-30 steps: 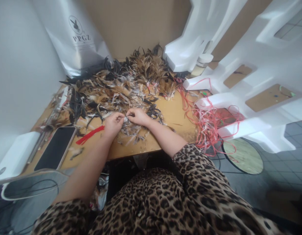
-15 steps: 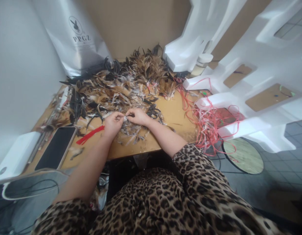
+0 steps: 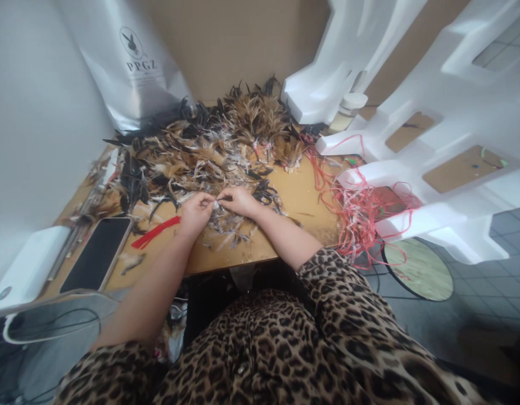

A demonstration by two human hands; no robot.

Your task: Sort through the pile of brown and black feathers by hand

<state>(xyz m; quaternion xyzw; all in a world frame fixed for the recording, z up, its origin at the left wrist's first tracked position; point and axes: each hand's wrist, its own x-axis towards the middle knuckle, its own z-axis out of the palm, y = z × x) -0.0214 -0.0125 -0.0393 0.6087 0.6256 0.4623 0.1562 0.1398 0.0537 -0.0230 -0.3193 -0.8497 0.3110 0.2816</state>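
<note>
My left hand (image 3: 196,212) is closed in a pinch at the front of a wooden table. Its fingertips meet those of my right hand (image 3: 238,201), also pinched. Between them is a small whitish feather (image 3: 216,205), mostly covered by the fingers. Just beyond both hands spreads a heap of brown, black and white feathers (image 3: 188,154). Loose pale feather bits (image 3: 232,230) lie below the fingertips. Beside my left wrist is a bundle of red strips (image 3: 156,233). Black-handled scissors (image 3: 266,194), partly among feathers, seem to lie near my right hand.
A phone (image 3: 97,254) and a white power bank (image 3: 30,264) lie at the left. A silvery bag (image 3: 145,73) stands behind. To the right are tangled pink ribbons (image 3: 361,219), white foam packaging (image 3: 449,129) and a lidded jar (image 3: 346,112). A round stool (image 3: 420,269) stands below.
Both hands stay almost in the same place, fingertips still together on the feather. Only a very slight shift of the view shows.
</note>
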